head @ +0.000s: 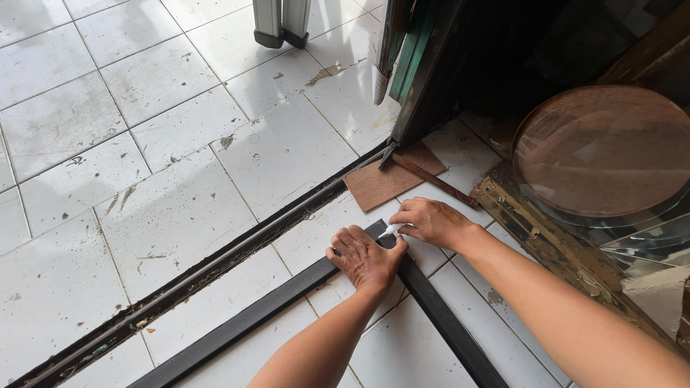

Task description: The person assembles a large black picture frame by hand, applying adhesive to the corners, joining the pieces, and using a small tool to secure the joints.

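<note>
I see a white tiled floor [165,136], scuffed and speckled with dirt. Under my left hand [366,259] two black frame strips [244,320] lie flat on the tiles, meeting in a corner. Just beyond both hands a dark metal floor track [215,262] runs diagonally. Past my right hand [431,221] lies a brown cardboard piece [381,183], with round glass panes [604,154] resting farther to its right.
</note>
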